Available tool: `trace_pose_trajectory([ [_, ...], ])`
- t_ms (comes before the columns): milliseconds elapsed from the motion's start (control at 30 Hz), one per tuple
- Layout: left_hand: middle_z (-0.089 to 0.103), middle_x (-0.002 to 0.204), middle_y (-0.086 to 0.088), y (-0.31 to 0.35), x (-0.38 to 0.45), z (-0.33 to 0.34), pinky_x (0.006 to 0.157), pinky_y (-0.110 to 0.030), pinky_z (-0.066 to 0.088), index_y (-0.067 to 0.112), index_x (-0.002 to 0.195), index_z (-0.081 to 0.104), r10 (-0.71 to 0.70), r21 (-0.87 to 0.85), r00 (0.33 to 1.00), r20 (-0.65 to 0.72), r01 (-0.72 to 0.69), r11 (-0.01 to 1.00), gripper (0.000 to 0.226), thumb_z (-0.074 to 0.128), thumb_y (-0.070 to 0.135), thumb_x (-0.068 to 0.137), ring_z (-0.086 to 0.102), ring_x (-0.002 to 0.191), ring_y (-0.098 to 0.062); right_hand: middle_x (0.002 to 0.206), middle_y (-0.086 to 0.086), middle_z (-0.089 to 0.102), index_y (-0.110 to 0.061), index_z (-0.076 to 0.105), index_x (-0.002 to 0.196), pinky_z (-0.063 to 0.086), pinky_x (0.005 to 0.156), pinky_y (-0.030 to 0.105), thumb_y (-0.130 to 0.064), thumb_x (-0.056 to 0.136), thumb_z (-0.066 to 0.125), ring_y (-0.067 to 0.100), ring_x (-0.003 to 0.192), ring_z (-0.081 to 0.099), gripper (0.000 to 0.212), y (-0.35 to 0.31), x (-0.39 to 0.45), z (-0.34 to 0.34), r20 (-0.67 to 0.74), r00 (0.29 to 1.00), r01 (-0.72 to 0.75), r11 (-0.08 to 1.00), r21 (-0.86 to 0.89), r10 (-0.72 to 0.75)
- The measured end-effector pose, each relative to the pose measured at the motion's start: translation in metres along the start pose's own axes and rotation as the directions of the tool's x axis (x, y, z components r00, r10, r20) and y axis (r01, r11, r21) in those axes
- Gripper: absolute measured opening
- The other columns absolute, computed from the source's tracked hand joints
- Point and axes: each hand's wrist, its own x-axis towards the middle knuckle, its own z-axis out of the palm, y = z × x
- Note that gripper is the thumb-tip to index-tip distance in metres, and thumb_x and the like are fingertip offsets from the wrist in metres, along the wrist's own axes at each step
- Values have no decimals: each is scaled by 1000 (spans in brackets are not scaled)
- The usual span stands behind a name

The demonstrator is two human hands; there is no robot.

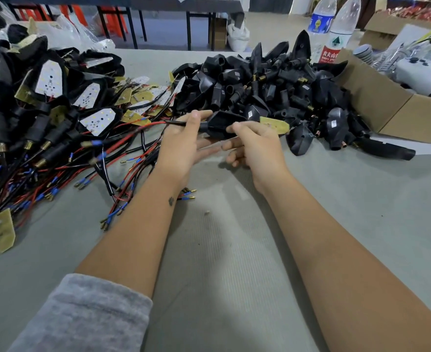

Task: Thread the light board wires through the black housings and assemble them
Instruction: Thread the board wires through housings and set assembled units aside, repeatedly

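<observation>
One grey table (234, 262) carries everything, and the black housing (222, 123) held in the middle of it serves here as the landmark. Left of this housing lies the largest heap, the assembled units (44, 97): black shells with white light boards inside, and many red and black wires with blue and brass ends that spread toward the near edge of the table. Behind and to the right of the held housing is a big pile of empty housings (285, 90), some with small brass threads showing. Further right, touching this pile, stands an open cardboard box (377, 102), and behind the pile stand two plastic water bottles (336, 29).

The left hand (184, 141) is just left of the housing; its thumb and fingers are curled and pinch the thin black wire (178, 123) where it comes out of the narrow neck of the housing. A red wire runs on from there to the left. The right hand (257, 146) is at the wide end of the housing; its fingers are curled around the housing body, and its thumb lies near the yellowish light board (275, 124). This board sticks out from the wide mouth of the housing, toward the right.
</observation>
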Motion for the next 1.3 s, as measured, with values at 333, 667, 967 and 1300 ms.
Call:
trace_pose_trajectory([
  [333, 75, 95, -10, -1, 10, -10, 61, -24, 55, 17, 92, 69, -68, -114, 968, -241, 41, 993, 35, 40, 33, 105, 74, 78, -22, 123, -3, 51, -22, 60, 116, 34, 85, 18, -3, 82, 59, 12, 110, 48, 39, 9, 11, -12, -241, 835, 224, 706, -672, -495],
  [667, 69, 105, -15, 1, 12, -12, 58, -26, 56, 12, 99, 60, -138, -283, 927, -349, 36, 958, 31, 36, 31, 106, 74, 68, -20, 103, -5, 61, -19, 61, 121, 49, 84, 28, -24, 101, 48, 12, 89, 60, 24, 9, 10, -9, -103, 937, 260, 862, -435, -334],
  [967, 72, 91, -12, 1, 14, -15, 62, -28, 57, 10, 90, 62, -128, -274, 939, -319, 37, 961, 38, 38, 34, 106, 73, 69, -19, 60, 5, 49, -15, 49, 74, 35, 44, 22, -9, 96, 49, 12, 49, 41, 24, 0, 0, -4, -125, 953, 254, 953, -166, -276],
  [1300, 76, 90, -7, -4, 9, -3, 68, -28, 59, 11, 94, 67, -113, -46, 991, -65, 110, 993, 30, 46, 30, 104, 74, 82, -20, 50, -6, 56, -12, 60, 76, 39, 52, 27, -12, 93, 54, 12, 44, 45, 19, 7, 4, -2, -10, 977, 203, 935, -290, -215],
])
